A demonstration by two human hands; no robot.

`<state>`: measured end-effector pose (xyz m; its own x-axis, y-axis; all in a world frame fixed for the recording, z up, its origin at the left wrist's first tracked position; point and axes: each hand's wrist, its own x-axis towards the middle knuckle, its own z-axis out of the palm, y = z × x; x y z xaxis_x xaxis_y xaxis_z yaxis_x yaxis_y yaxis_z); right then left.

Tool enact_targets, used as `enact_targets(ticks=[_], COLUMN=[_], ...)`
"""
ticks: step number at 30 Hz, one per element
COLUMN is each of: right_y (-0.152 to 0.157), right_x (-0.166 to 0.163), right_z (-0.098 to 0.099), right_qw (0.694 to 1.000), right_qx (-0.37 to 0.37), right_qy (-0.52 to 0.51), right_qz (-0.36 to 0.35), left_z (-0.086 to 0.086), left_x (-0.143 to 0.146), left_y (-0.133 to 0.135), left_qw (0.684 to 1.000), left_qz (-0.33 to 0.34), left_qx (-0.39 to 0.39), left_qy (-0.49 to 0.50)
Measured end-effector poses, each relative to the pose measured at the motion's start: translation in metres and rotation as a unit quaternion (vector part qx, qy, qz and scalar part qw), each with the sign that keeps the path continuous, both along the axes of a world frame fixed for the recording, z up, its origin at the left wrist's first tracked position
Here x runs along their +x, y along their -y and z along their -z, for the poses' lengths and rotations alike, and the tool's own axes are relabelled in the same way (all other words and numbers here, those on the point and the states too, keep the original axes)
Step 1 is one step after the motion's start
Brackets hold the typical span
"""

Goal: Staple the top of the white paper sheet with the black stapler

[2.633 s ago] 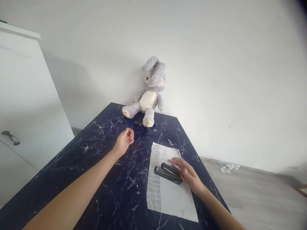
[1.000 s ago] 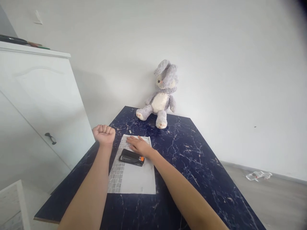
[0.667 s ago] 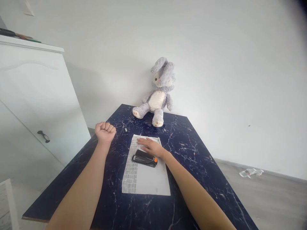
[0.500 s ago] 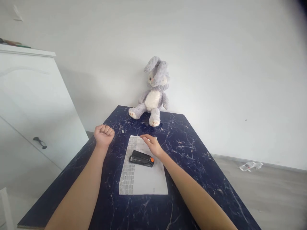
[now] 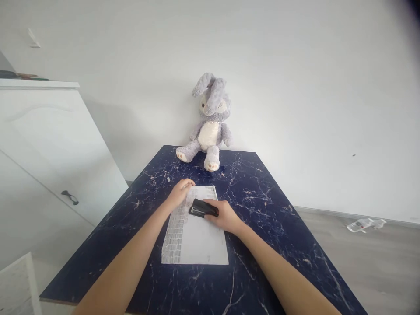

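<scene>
A white sheet of paper (image 5: 197, 236) with a printed strip down its left side lies on a dark blue marbled table (image 5: 262, 227). On the sheet's far half lies a black stapler (image 5: 201, 208). My right hand (image 5: 225, 216) is wrapped round the stapler's right end. My left hand (image 5: 180, 192) rests on the paper's far left corner with its fingers curled down onto the sheet. A small metal bit (image 5: 168, 179) lies on the table just beyond my left hand.
A grey and white plush rabbit (image 5: 208, 124) sits at the table's far edge against the white wall. A white cabinet (image 5: 49, 144) with a dark handle stands to the left. An empty plastic bottle (image 5: 364, 224) lies on the grey floor at the right.
My left fist came off the table's left side and moved right onto the paper's corner. My right hand left the paper's top edge and closed on the stapler, which shifted slightly.
</scene>
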<state>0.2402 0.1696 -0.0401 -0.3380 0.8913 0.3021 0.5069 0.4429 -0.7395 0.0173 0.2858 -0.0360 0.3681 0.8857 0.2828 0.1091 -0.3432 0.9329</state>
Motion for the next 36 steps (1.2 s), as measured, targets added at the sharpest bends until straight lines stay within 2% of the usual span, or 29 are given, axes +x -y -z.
enact_targets(ticks=[2, 7, 10, 12, 15, 19, 25, 30, 33, 36], right_y=[-0.005, -0.011, -0.016, -0.019, -0.022, -0.022, -0.024, -0.026, -0.025, -0.022], right_x=[0.008, 0.015, 0.021, 0.028, 0.038, 0.042, 0.043, 0.046, 0.044, 0.038], right_z=[0.003, 0.010, 0.012, 0.012, 0.011, 0.007, 0.008, 0.015, 0.014, 0.009], right_qw=[1.000, 0.998, 0.997, 0.989, 0.960, 0.945, 0.946, 0.934, 0.946, 0.978], right_qx=[-0.003, 0.002, -0.020, -0.073, -0.163, -0.188, -0.190, -0.209, -0.188, -0.134], right_qy=[-0.028, -0.057, -0.074, -0.123, -0.213, -0.234, -0.230, -0.261, -0.241, -0.138], right_qz=[-0.006, 0.003, -0.003, -0.029, -0.081, -0.129, -0.125, -0.124, -0.111, -0.085], left_z=[0.015, 0.049, 0.054, 0.053, 0.050, 0.046, 0.037, 0.037, 0.036, 0.035], left_x=[0.006, 0.000, 0.001, 0.002, 0.002, -0.005, -0.004, 0.002, 0.003, 0.002], left_y=[0.003, 0.011, 0.012, 0.009, 0.002, -0.005, 0.001, 0.003, 0.002, 0.002], left_qw=[0.992, 0.960, 0.940, 0.934, 0.956, 0.991, 0.997, 0.996, 0.996, 0.997], left_qz=[-0.050, -0.042, -0.011, 0.008, -0.019, -0.075, -0.063, -0.037, -0.036, -0.028], left_qx=[0.076, 0.134, 0.163, 0.179, 0.149, 0.061, 0.032, -0.033, -0.040, -0.038], left_qy=[-0.092, -0.241, -0.298, -0.308, -0.253, -0.094, -0.014, 0.074, 0.073, 0.069])
